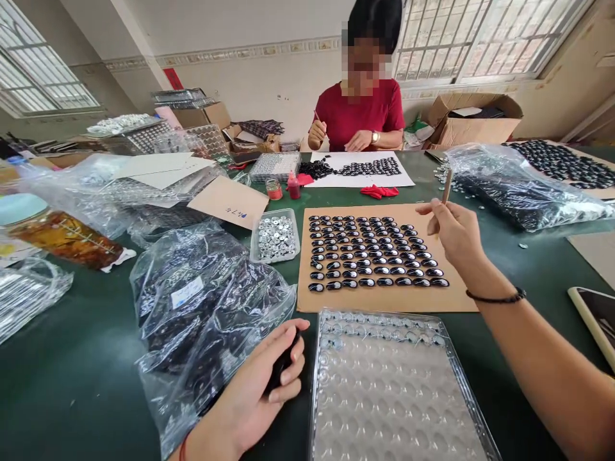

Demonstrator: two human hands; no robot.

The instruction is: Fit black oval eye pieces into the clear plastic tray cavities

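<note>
a red cord (182,449) and black bracelet (497,299) are worn.

Bright barred windows (442,41) stand in pale walls (269,80) banded with a patterned border (254,50), beyond a dark green table (91,358).

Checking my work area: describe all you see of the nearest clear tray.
The clear tray looks like glossy plastic, with a raised rim and rows of round wells. Bluish pieces sit in the farthest rows; nearer wells look grey. It lies flat on the green table, near edge out of frame. Neither the left hand nor the right hand touches it; whether it meets the brown board is unclear.
</note>
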